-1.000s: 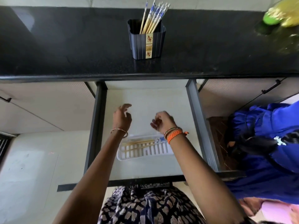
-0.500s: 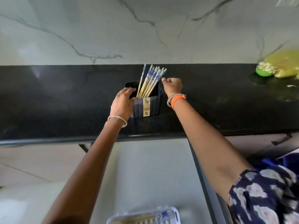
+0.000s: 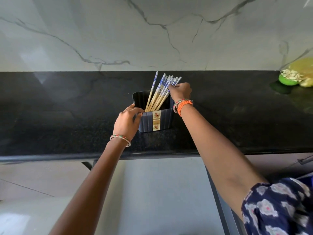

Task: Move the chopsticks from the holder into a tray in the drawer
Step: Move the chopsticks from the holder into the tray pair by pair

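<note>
Black countertop (image 3: 67, 116): holder (image 3: 156, 122) gripped at corner by left hand (image 3: 127, 122); chopsticks (image 3: 162, 90) tops pinched by right hand (image 3: 180, 91).

A home kitchen. Black speckled stone countertop (image 3: 67, 116) running left to right, backed by a white marble-veined wall (image 3: 118, 31). Near the middle, a dark holder (image 3: 155, 121) stocked with blue-patterned chopsticks (image 3: 160, 92). At the far right, a green bowl (image 3: 288, 80) heaped with pale food. Below the near edge, an open grey drawer (image 3: 160, 192) flanked by pale cabinet fronts (image 3: 33, 180).
</note>
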`<action>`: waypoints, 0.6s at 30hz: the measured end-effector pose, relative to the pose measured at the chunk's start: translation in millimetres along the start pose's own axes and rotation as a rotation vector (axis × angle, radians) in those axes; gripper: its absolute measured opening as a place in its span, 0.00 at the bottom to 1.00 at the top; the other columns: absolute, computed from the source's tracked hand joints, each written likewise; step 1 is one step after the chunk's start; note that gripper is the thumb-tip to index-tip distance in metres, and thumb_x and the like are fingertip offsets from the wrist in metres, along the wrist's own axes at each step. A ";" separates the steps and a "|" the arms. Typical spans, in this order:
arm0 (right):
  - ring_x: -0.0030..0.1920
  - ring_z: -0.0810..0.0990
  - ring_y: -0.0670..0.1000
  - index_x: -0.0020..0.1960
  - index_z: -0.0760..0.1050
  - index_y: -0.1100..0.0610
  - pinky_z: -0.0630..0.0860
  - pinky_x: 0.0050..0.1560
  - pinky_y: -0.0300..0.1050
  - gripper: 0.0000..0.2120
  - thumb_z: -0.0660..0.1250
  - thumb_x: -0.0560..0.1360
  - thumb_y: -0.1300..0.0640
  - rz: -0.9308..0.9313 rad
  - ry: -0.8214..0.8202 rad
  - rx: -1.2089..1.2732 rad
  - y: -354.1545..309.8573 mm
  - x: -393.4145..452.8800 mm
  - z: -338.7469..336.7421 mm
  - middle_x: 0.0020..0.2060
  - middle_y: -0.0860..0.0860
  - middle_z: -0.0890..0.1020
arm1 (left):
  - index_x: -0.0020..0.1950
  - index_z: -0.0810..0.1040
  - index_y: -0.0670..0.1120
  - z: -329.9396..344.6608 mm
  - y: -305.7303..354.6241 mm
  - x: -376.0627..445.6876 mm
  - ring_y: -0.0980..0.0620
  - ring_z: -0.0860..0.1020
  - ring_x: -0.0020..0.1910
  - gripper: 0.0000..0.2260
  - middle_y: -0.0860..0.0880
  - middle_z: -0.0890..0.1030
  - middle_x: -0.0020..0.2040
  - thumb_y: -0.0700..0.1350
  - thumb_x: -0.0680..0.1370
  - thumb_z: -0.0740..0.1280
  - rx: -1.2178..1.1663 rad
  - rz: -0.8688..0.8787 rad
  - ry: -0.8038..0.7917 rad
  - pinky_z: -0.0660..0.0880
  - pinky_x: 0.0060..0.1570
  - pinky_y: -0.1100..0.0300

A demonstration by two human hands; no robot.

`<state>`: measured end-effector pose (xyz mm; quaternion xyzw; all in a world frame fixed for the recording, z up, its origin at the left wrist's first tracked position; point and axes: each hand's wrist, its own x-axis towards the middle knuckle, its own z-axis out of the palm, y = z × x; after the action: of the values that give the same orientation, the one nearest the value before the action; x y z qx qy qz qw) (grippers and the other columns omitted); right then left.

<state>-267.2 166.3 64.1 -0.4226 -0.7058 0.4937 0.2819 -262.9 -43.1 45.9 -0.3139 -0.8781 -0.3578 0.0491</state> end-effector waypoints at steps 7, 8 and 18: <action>0.29 0.78 0.51 0.27 0.73 0.59 0.78 0.33 0.42 0.15 0.71 0.71 0.61 0.007 0.046 0.065 -4.7 -0.6 -8.3 0.27 0.53 0.77 | 0.58 0.79 0.46 -3.1 2.0 -0.6 0.45 0.81 0.55 0.11 0.41 0.73 0.68 0.43 0.78 0.62 -0.003 -0.042 -0.047 0.77 0.54 0.53; 0.29 0.78 0.51 0.28 0.74 0.59 0.78 0.33 0.42 0.14 0.70 0.72 0.62 0.008 0.046 0.071 -4.4 0.0 -9.3 0.28 0.54 0.78 | 0.58 0.79 0.45 -3.8 3.3 -0.9 0.45 0.81 0.54 0.11 0.41 0.73 0.68 0.42 0.78 0.62 -0.004 -0.049 -0.048 0.77 0.54 0.54; 0.41 0.85 0.62 0.35 0.78 0.67 0.82 0.45 0.60 0.10 0.70 0.71 0.61 -0.033 0.124 0.179 -15.0 6.4 -31.8 0.37 0.64 0.84 | 0.60 0.77 0.43 -13.0 16.6 -6.2 0.47 0.79 0.43 0.12 0.42 0.80 0.59 0.40 0.78 0.61 -0.007 -0.044 -0.040 0.79 0.51 0.56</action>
<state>-249.1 184.2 89.2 -0.4139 -0.6469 0.5229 0.3698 -250.1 -45.8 63.5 -0.3019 -0.8842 -0.3556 0.0227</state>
